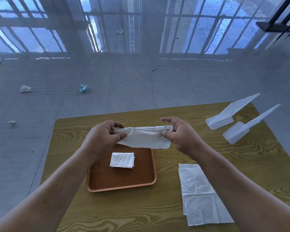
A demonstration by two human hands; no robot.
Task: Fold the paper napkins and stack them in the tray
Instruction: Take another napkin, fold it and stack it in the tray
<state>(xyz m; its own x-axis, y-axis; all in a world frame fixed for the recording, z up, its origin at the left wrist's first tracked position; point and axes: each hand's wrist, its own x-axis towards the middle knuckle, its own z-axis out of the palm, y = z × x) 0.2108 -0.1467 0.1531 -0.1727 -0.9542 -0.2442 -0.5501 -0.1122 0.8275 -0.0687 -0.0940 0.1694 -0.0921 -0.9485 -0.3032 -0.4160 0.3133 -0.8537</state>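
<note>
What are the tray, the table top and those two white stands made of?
Tray: probably wood or wood-look plastic; reddish-brown, smooth, faint grain, rounded rim. Table top: wood grain, possibly printed laminate; the bold yellow pattern looks flat. White stands: apparently frosted plastic; slightly translucent, matte.

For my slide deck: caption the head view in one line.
Left hand and right hand pinch a napkin strip over the tray holding one folded napkin.

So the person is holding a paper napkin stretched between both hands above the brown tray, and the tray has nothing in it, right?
Not quite: the brown tray is not empty. The head view shows a folded napkin lying in it. The rest holds: the left hand and right hand pinch a paper napkin stretched above the tray.
</note>
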